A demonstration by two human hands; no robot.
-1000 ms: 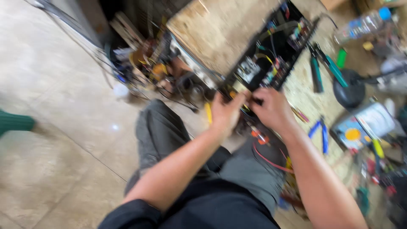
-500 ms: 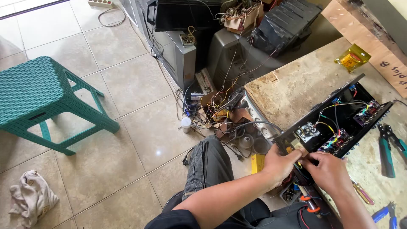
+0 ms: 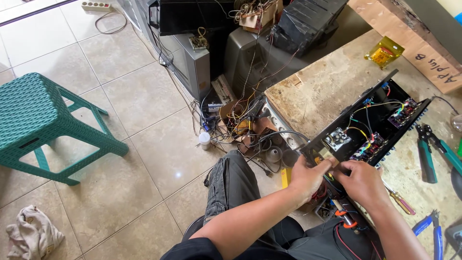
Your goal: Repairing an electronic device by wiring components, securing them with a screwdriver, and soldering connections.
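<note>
Black open amplifier chassis (image 3: 380,123) on the bench (image 3: 327,82) is gripped at its near corner by left hand (image 3: 308,175) and right hand (image 3: 363,180), with one green stool (image 3: 43,125) and two pliers (image 3: 428,154) around.

stool (image 3: 36,120) left of frame | rag (image 3: 31,236) lower left | open chassis (image 3: 373,127) on workbench (image 3: 317,86), right | pliers (image 3: 433,149) right of chassis | both hands (image 3: 308,178) at chassis's near end

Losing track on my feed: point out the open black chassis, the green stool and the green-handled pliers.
open black chassis (image 3: 380,120), head view, inner floor among the wires.
green stool (image 3: 24,108), head view, woven seat top.
green-handled pliers (image 3: 426,161), head view, left handle.
</note>
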